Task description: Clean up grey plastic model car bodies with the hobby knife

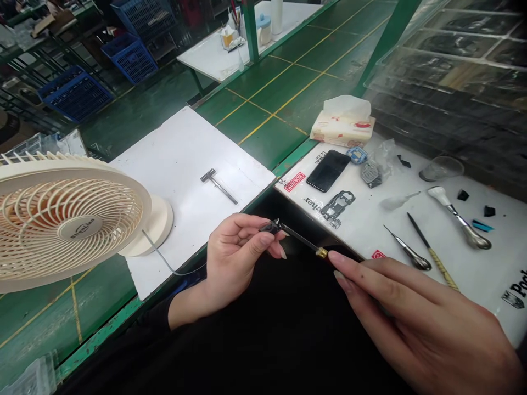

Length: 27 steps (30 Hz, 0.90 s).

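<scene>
My left hand (236,258) is closed in a pinch on a small black part (269,226) held over my dark lap. My right hand (415,318) grips a thin screwdriver (302,240) with a black shaft and a brass collar. Its tip rests against the black part between my left fingertips. Both hands hover just in front of the white work mat (473,258).
On the mat lie a black phone (328,170), a metal key-fob frame (337,206), several hand tools (411,253), small black pieces and a tissue pack (343,123). A beige fan (61,216) stands at left beside a white board (181,159) with a small T-shaped tool (218,185).
</scene>
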{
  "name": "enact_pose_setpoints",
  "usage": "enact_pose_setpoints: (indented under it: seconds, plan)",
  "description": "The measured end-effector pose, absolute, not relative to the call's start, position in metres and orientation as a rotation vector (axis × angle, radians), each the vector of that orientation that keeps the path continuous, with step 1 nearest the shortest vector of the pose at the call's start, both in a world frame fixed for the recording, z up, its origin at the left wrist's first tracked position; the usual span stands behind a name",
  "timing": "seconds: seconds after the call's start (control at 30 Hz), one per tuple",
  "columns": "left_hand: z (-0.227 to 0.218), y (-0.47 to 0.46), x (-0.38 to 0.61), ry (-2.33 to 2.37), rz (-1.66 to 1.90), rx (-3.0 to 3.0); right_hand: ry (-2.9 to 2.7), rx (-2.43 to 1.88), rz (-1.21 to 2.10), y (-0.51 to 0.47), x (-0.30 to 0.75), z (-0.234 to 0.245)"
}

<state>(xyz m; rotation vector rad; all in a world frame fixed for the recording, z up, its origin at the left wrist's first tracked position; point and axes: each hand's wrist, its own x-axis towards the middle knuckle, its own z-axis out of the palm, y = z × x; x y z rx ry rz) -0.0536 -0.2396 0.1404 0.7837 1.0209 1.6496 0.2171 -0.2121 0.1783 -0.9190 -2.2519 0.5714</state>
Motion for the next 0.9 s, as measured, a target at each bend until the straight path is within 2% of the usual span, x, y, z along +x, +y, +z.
enact_pose_setpoints:
  seconds: [0.57, 0.9]
  plan:
    - [0.140, -0.245, -0.057, 1.061, 1.701, 0.903, -2.310, -0.878, 0.460, -0.215, 0.225, 0.176]
    - [0.134, -0.247, -0.060, 0.915, 1.708, 1.048, -2.337, -0.834, 0.521, -0.213, 0.233, 0.176]
